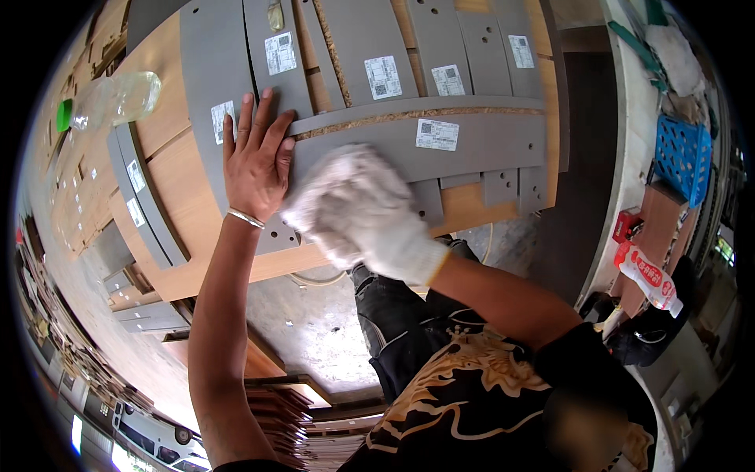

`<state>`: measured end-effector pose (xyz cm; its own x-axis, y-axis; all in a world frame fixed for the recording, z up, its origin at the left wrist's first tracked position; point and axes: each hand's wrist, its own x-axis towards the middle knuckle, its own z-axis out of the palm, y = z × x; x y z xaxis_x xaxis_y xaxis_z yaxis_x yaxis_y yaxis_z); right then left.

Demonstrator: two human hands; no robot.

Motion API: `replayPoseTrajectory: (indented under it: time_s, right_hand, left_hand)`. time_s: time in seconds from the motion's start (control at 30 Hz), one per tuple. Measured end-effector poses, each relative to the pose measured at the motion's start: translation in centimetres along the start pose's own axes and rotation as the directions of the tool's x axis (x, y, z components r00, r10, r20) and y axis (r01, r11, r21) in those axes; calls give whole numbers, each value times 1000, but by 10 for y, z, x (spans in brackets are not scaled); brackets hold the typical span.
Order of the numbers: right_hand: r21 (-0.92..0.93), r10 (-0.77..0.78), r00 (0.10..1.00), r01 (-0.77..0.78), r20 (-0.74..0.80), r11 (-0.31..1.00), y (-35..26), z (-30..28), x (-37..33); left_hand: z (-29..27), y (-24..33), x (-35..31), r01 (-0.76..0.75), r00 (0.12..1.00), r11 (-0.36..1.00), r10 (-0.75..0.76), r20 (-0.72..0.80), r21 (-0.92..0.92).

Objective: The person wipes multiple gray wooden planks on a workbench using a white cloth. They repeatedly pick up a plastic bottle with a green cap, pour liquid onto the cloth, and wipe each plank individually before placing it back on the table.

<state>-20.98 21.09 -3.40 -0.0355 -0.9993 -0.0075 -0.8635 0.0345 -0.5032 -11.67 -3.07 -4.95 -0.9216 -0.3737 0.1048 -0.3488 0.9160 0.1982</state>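
At the far left a clear plastic bottle [118, 98] with a green cap lies on its side on the wooden counter [177, 102], well apart from the hands. Below it, narrow grey strips [141, 197] lie along the counter's edge.

The left hand [255, 161], bare with a thin bracelet at the wrist, lies open and flat, fingers spread and pointing up the picture, pressing on the left end of a long grey panel [456, 145]. That panel lies across the counter with its long axis running left to right; its raw chipboard edge faces away from the person, and a white label sits on its face.

Just beside the bare hand, the right hand [358, 208] wears a white knitted glove and rests on the same panel's near left part; it is blurred, so whether it grips anything I cannot tell.

Beyond the panel, more grey boards [377, 47] with white labels lie side by side, running away from the person.

At the far right stand a blue perforated basket [683, 157] and a white bottle with a red label [649, 275].
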Motion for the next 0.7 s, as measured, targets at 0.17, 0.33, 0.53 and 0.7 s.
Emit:
replayPoseTrajectory:
  time_s: [0.17,0.33,0.53,0.7]
  right_hand:
    - [-10,440,894,-442,-85,897,57,-73,-92]
    - [-26,641,728,-666,-242,746,94,-90,-163]
    - [892,869,460,-295,-182,343,72,-83,-160]
    - [990,955,268,-23,-131,142,71,-95,-137]
  left_hand:
    - [0,1,1,-14,999,1000,13,-29,-27]
    - [-3,1,-2,-11,1000,999,10,-19,-37]
    - [-21,-54,-68,22,1000,998,-23,-4,-64]
    - [-38,-22,-91,175,982,984,-177,-69,-41]
